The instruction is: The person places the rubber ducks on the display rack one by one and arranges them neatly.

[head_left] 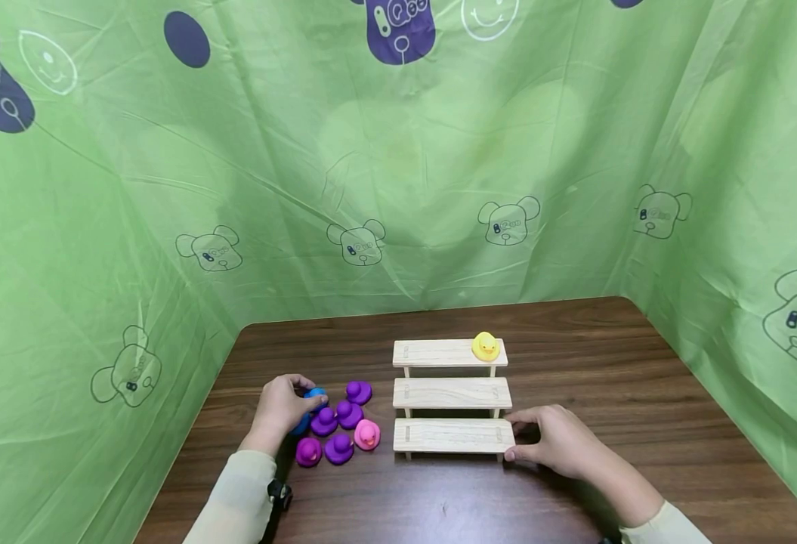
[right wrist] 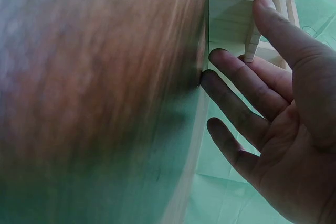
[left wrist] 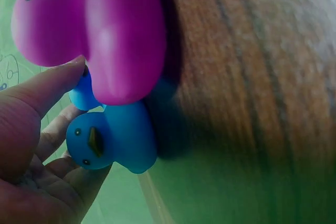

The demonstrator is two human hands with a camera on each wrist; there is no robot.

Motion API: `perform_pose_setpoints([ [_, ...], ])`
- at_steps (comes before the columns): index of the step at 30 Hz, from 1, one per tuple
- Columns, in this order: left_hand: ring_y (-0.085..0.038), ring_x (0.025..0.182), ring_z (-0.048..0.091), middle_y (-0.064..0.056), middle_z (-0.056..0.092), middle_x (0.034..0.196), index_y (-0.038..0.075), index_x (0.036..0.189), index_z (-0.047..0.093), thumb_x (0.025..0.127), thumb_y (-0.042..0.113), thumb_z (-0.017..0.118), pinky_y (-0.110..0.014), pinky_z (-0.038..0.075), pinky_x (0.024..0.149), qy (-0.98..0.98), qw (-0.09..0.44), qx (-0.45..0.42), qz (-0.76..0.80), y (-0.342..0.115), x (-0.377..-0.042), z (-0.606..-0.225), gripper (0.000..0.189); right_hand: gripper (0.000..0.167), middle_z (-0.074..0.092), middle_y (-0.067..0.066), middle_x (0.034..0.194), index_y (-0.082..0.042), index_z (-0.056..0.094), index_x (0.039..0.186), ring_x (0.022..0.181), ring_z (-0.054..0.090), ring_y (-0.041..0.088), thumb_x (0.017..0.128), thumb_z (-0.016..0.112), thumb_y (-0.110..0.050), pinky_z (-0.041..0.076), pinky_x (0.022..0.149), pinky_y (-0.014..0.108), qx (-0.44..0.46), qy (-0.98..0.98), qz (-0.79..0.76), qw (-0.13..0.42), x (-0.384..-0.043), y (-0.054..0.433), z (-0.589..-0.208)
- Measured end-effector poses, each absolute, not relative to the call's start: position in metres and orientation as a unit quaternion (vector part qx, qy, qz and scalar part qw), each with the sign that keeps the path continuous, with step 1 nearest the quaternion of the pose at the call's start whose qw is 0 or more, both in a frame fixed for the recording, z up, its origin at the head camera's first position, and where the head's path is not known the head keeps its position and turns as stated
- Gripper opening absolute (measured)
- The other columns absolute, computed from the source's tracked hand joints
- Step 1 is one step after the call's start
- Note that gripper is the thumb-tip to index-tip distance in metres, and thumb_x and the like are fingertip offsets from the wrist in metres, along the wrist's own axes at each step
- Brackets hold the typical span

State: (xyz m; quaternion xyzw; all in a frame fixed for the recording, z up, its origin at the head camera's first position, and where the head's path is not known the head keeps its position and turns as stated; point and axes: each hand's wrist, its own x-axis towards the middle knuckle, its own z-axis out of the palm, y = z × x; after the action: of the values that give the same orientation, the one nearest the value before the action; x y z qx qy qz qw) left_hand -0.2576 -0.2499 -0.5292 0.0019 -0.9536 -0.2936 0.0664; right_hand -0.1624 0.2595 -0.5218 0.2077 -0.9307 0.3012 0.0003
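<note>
My left hand (head_left: 281, 408) pinches a small blue rubber duck (head_left: 316, 394) between thumb and fingers; in the left wrist view that duck is mostly hidden. A second blue duck (left wrist: 126, 137) stands by this hand, beside a magenta duck (left wrist: 126, 40). Several purple ducks (head_left: 349, 414) and a pink one (head_left: 367, 435) cluster to the hand's right. On the right, my other hand (head_left: 553, 440) holds the right end of the lowest step of a three-tier wooden stand (head_left: 452, 436), thumb at the front and index finger behind. Its other fingers (right wrist: 231, 100) stretch out loosely.
A yellow duck (head_left: 486, 346) sits at the right end of the stand's top step. Dark wood-grain table (head_left: 609, 363) lies under everything. A green printed curtain (head_left: 412, 166) encloses the back and both sides.
</note>
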Motion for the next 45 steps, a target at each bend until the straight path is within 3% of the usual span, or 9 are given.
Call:
perform_pose_setpoints([
  [13,-0.037,0.109,0.070,-0.010,0.079,0.106,0.013,0.103,0.083,0.080,0.025,0.093,-0.053,0.055,0.096,-0.948,0.087,-0.010,-0.305,-0.247,-0.254,-0.533,0.028,0.054,0.072,-0.025,0.092,-0.020,0.078,0.119,0.092,0.069,0.005,0.077,0.091,-0.051,0.058,0.082,0.037,0.208,-0.931,0.301,0.000,-0.163,0.260,-0.523],
  [20,-0.033,0.107,0.071,-0.009,0.078,0.108,0.010,0.113,0.080,0.084,0.019,0.089,-0.051,0.055,0.096,-0.940,0.100,-0.010,-0.326,-0.248,-0.253,-0.535,0.032,0.055,0.072,-0.025,0.092,-0.018,0.077,0.119,0.092,0.069,0.005,0.077,0.090,-0.052,0.058,0.082,0.037,0.209,-0.930,0.301,0.001,-0.162,0.260,-0.524],
  [26,-0.036,0.118,0.068,-0.013,0.076,0.117,0.009,0.118,0.079,0.089,0.021,0.085,-0.052,0.053,0.102,-0.934,0.118,-0.014,-0.336,-0.247,-0.254,-0.531,0.032,0.054,0.072,-0.026,0.092,-0.018,0.078,0.119,0.093,0.069,0.004,0.077,0.092,-0.048,0.058,0.084,0.036,0.200,-0.933,0.298,0.002,-0.163,0.261,-0.526],
  [36,-0.026,0.094,0.075,-0.010,0.078,0.108,0.007,0.119,0.079,0.089,0.017,0.086,-0.045,0.062,0.084,-0.909,0.150,-0.036,-0.387,-0.240,-0.253,-0.522,0.033,0.057,0.073,-0.023,0.093,-0.016,0.078,0.120,0.092,0.069,0.006,0.077,0.091,-0.051,0.059,0.083,0.039,0.205,-0.932,0.298,0.006,-0.164,0.261,-0.525],
  [45,-0.020,0.090,0.075,-0.009,0.079,0.101,0.010,0.116,0.080,0.086,0.016,0.089,-0.021,0.059,0.075,-0.888,0.147,-0.035,-0.435,-0.234,-0.254,-0.512,0.032,0.058,0.074,-0.020,0.096,-0.017,0.078,0.120,0.097,0.070,0.009,0.077,0.090,-0.053,0.059,0.085,0.041,0.201,-0.937,0.287,0.006,-0.163,0.260,-0.524],
])
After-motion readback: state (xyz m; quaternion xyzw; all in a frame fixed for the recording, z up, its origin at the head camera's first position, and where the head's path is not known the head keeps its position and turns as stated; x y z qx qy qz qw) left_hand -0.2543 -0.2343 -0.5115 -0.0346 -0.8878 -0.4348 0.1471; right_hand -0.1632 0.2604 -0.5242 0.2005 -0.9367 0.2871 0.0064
